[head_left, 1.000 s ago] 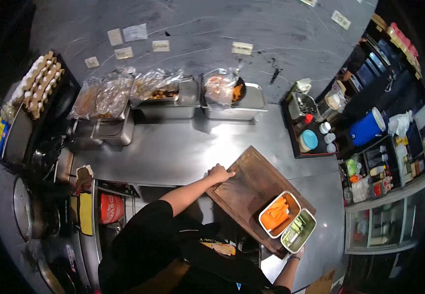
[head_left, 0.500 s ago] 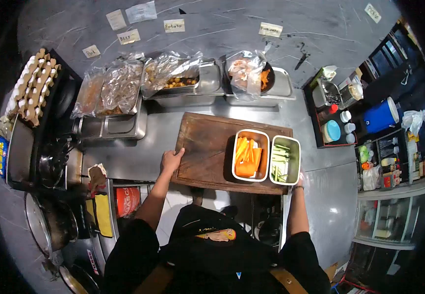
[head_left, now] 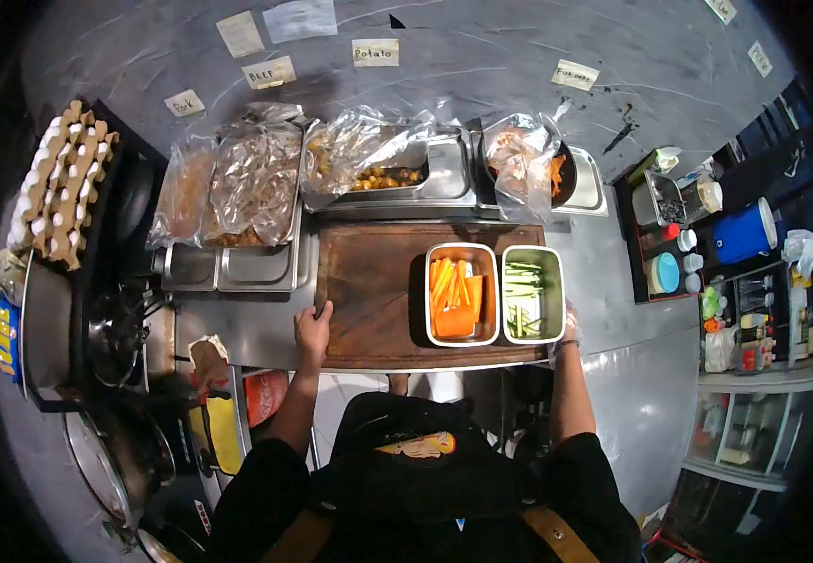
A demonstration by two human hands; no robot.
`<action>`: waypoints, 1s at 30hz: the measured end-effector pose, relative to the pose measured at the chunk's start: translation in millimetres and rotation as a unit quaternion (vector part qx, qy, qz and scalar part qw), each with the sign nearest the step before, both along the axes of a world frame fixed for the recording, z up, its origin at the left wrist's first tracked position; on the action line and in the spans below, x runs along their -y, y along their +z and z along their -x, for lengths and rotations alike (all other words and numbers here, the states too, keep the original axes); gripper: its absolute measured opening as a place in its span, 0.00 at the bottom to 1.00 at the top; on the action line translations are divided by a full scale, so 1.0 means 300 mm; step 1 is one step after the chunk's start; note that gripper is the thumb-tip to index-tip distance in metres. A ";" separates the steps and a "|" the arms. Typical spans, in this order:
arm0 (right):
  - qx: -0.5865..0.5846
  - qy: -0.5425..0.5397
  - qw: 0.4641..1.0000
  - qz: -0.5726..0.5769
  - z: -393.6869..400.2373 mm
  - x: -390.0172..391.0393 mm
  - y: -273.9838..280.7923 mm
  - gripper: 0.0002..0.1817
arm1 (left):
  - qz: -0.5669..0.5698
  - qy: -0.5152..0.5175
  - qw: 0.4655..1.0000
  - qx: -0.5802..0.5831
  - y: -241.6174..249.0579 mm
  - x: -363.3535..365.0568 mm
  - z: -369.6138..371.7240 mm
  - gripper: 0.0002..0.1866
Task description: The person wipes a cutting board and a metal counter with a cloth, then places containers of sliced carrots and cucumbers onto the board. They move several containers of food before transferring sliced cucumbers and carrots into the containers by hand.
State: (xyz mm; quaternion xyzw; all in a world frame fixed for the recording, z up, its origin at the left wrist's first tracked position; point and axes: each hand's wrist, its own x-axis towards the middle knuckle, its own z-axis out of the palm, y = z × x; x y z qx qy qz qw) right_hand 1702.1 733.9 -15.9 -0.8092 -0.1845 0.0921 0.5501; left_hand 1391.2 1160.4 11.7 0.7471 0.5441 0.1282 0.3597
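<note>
A dark wooden cutting board [head_left: 373, 291] lies straight on the steel counter, close to its front edge. My left hand [head_left: 312, 330] grips the board's left edge, thumb toward the top. At the right edge is my right hand [head_left: 570, 328], its fingers partly hidden beside the container; it appears to wear a clear glove. Two rectangular containers stand side by side on the board's right half. One white-rimmed container [head_left: 463, 342] holds carrot sticks [head_left: 444, 286] and a larger carrot piece [head_left: 454, 322]. The pale green container [head_left: 558, 281] holds green vegetable sticks [head_left: 523, 296], perhaps cucumber.
Behind the board stand steel pans [head_left: 458, 169] and plastic-covered food [head_left: 251, 178]. Egg trays [head_left: 68, 183] and a pan [head_left: 117, 338] are at left. A rack of jars and bottles [head_left: 669, 272] sits at right. Labels such as the potato note [head_left: 375, 53] hang on the wall.
The cutting board, with both containers on it, has shifted away from me toward the pans and straightened from its tilt. Both hands moved with it. The camera view has shifted slightly.
</note>
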 end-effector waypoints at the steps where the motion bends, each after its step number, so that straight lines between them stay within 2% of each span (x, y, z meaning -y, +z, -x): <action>1: -0.001 -0.001 1.000 0.001 -0.007 -0.004 -0.028 0.10 | -0.020 0.010 0.999 0.028 -0.013 -0.013 0.001 0.27; 3: -0.091 -0.016 0.992 -0.089 -0.006 -0.027 -0.047 0.11 | -0.028 0.020 0.999 0.033 -0.041 -0.041 -0.004 0.27; 5: -0.078 -0.025 0.996 -0.043 0.009 -0.042 -0.018 0.11 | -0.036 0.029 0.998 0.039 -0.067 -0.072 -0.005 0.27; 7: -0.065 -0.034 0.997 0.003 0.012 -0.053 -0.005 0.11 | 0.095 -0.010 0.993 0.066 -0.086 -0.115 0.003 0.28; 9: -0.179 -0.060 0.976 -0.108 0.021 -0.059 0.000 0.11 | 0.075 0.012 0.995 0.070 -0.058 -0.090 0.007 0.27; 10: -0.178 -0.064 0.976 -0.109 0.024 -0.071 0.003 0.11 | 0.054 0.033 0.995 0.077 -0.046 -0.082 0.004 0.26; 12: -0.234 -0.138 0.957 -0.100 0.028 -0.077 0.015 0.12 | 0.045 0.034 0.995 0.084 -0.060 -0.086 0.004 0.26; 13: -0.010 -0.043 0.998 0.045 0.029 -0.063 0.030 0.12 | 0.035 0.040 0.994 0.092 -0.071 -0.088 0.001 0.25; 16: -0.056 -0.037 0.996 0.057 0.002 -0.056 0.008 0.11 | 0.048 0.029 0.997 0.061 -0.045 -0.085 0.010 0.25; 17: 0.023 -0.018 0.994 0.108 0.007 -0.030 -0.014 0.11 | 0.168 -0.011 0.981 0.096 -0.102 -0.135 0.029 0.24; 18: -0.018 -0.040 0.991 0.124 0.035 -0.098 0.101 0.11 | 0.171 -0.014 0.981 0.094 -0.143 -0.147 0.041 0.24; 21: 0.031 0.000 0.993 0.115 0.014 -0.102 0.057 0.11 | 0.117 0.011 0.989 0.091 -0.177 -0.164 0.055 0.23; 23: -0.069 -0.056 0.993 0.075 0.033 -0.139 0.119 0.11 | 0.120 -0.036 0.991 0.037 -0.148 -0.171 0.052 0.24; 24: -0.069 -0.059 0.993 0.076 0.032 -0.141 0.123 0.11 | 0.121 -0.039 0.991 0.037 -0.139 -0.165 0.048 0.24; 26: -0.045 -0.018 0.999 0.011 0.007 -0.112 0.056 0.11 | 0.138 0.026 0.987 0.079 -0.132 -0.144 0.034 0.24; 27: 0.140 -0.119 0.982 0.045 -0.099 0.061 -0.436 0.13 | 0.140 0.023 0.987 0.076 -0.139 -0.143 0.034 0.24; 30: -0.035 0.018 0.994 0.101 -0.038 -0.043 -0.027 0.16 | 0.090 -0.041 0.992 0.074 -0.184 -0.167 0.070 0.25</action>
